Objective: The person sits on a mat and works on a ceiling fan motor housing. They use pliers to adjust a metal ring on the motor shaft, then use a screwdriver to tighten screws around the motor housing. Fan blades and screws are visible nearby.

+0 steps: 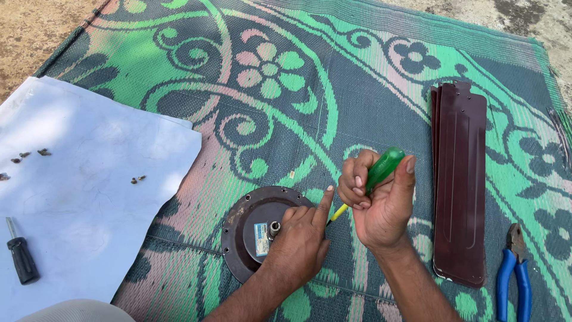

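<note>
Mat (357,83): woven plastic floor mat, dark green with light green and pink flower scrolls, spread over bare sandy ground; I see everything else lying on it.
Paper sheet (89,197): large white sheet over the mat's left part, a second sheet's edge showing beneath it at the top right.
Fan blades (460,179): stack of dark maroon blades lying flat and lengthwise at right, well apart from the motor, edges fanned slightly on the left side.
Fan motor (250,229): round dark-brown housing lying flat at lower centre, shaft stub pointing up at its middle, small blue and white label beside the shaft, screw holes round the rim.
Left hand (301,238): I note it resting palm-down on the motor's right side, forefinger stretched up past the rim; it presses on the housing and grips nothing.
Right hand (381,200): raised just right of the motor, fingers curled round the green handle, thumb upright.
Screwdriver (381,170): translucent green handle in the right hand, yellow shank slanting down-left to the motor's edge beside the left forefinger; tip hidden.
Pliers (513,268): blue-handled, lying at far right, beside the blades.
Small screwdriver (21,256): black handle, lying on the paper's lower left.
Screws (138,179): small dark pieces scattered on the paper, one pair mid-sheet, others near the left edge.
</note>
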